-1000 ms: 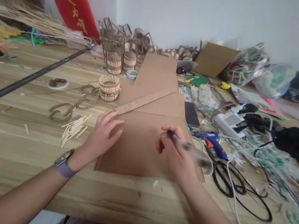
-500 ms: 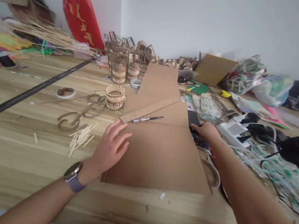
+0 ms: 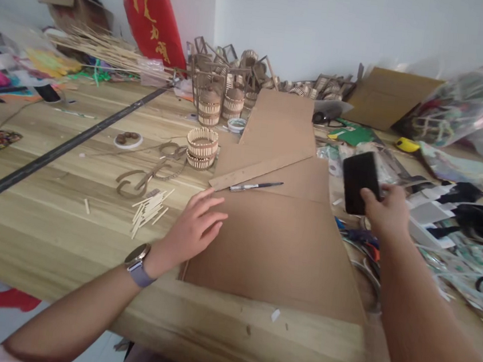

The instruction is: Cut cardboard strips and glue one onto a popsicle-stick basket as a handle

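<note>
In my right hand (image 3: 387,211) is a black smartphone (image 3: 359,182), gripped at its lower right edge and raised above the clutter right of the cardboard. My left hand (image 3: 196,225), with a watch (image 3: 137,255) on its wrist, rests with fingers spread at the left edge of the brown cardboard sheet (image 3: 277,248). A pen (image 3: 256,186) lies on the cardboard, just below a flat brown strip (image 3: 262,171). Close to the left hand are a pile of short pale sticks (image 3: 149,213) and two stacked small slatted rings (image 3: 202,148).
Small slatted baskets (image 3: 209,105) crowd the back by the wall. A long black bar (image 3: 73,140) crosses the table's left side. On the right lie a white power strip (image 3: 430,218), cables and plastic bags. A red bag (image 3: 150,16) leans at the back left.
My right hand has lifted the smartphone from the table beside the cardboard. My left hand stays by the cardboard's left edge. The view has turned slightly left.
</note>
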### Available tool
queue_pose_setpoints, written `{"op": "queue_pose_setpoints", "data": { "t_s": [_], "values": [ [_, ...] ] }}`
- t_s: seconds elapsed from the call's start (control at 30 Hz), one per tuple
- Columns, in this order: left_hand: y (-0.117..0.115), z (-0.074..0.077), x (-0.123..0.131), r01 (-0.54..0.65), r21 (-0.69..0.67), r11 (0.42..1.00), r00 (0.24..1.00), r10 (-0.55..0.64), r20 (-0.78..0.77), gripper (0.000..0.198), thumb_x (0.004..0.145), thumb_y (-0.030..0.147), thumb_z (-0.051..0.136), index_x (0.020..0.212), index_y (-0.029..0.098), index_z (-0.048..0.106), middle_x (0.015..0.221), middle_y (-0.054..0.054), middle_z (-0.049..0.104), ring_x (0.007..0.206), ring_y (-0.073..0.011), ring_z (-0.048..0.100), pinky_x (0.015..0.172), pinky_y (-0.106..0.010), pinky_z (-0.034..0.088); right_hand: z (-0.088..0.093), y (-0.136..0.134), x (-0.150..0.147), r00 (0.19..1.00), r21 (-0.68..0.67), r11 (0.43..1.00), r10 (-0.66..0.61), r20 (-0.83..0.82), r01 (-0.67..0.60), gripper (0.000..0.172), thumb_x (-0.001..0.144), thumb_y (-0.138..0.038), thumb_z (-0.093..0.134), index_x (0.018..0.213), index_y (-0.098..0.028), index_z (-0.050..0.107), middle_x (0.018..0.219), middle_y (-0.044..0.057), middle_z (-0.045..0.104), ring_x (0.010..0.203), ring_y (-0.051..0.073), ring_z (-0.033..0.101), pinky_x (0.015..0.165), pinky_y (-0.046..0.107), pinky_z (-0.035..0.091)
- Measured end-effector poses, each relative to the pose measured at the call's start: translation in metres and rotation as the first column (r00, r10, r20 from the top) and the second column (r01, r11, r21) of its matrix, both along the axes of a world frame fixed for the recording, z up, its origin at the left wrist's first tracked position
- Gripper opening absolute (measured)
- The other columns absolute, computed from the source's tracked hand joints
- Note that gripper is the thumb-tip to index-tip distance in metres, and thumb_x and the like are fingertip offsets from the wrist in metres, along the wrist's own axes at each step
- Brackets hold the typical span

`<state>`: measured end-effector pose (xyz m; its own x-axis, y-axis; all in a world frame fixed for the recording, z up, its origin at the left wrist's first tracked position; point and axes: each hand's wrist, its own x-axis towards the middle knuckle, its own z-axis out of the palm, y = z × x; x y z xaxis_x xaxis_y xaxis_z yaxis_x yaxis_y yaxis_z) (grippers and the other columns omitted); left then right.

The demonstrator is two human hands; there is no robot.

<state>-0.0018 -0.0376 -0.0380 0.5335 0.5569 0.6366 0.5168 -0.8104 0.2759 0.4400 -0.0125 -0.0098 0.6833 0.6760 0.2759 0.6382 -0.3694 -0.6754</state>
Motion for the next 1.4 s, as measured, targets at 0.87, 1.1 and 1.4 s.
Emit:
{"op": "queue_pose_setpoints", "data": {
  "t_s": [0.87, 1.1, 1.4],
  "values": [
    [0.012, 0.001, -0.003, 0.095, 0.027, 0.995, 0.995, -0.095, 0.012, 0.015, 0.094, 0.011, 0.056, 0.097, 0.016, 0.070, 0.110, -0.011, 0.073, 0.121, -0.0259, 0.061, 0.100, -0.048, 0.055, 0.021, -0.015, -0.035, 0.312, 0.671, 0.690, 0.596, -0.740, 0.274, 0.071, 0.103, -0.038, 0.009, 0.082, -0.021, 0.074, 0.087, 0.007, 0.077, 0.074, 0.022, 0.075, 0.059, 0.038, 0.060],
    [0.010, 0.002, -0.003, 0.099, 0.023, 0.995, 0.995, -0.099, 0.002, 0.016, 0.094, 0.010, 0.055, 0.097, 0.017, 0.069, 0.110, -0.010, 0.073, 0.121, -0.0255, 0.061, 0.098, -0.047, 0.057, 0.013, -0.017, -0.031, 0.170, 0.626, 0.740, 0.603, -0.780, 0.246, 0.057, 0.102, -0.048, 0.022, 0.120, -0.021, 0.069, 0.103, 0.013, 0.077, 0.076, 0.032, 0.075, 0.056, 0.051, 0.060],
    [0.007, -0.001, -0.004, 0.127, 0.018, 0.992, 0.992, -0.127, 0.016, 0.017, 0.093, 0.007, 0.056, 0.099, 0.017, 0.068, 0.110, -0.009, 0.072, 0.123, -0.0249, 0.059, 0.099, -0.044, 0.056, -0.003, -0.020, -0.021, 0.090, 0.571, 0.792, 0.567, -0.819, 0.216, 0.059, 0.101, -0.049, 0.022, 0.125, -0.016, 0.065, 0.101, 0.017, 0.077, 0.086, 0.034, 0.074, 0.062, 0.053, 0.060]
  ]
}}
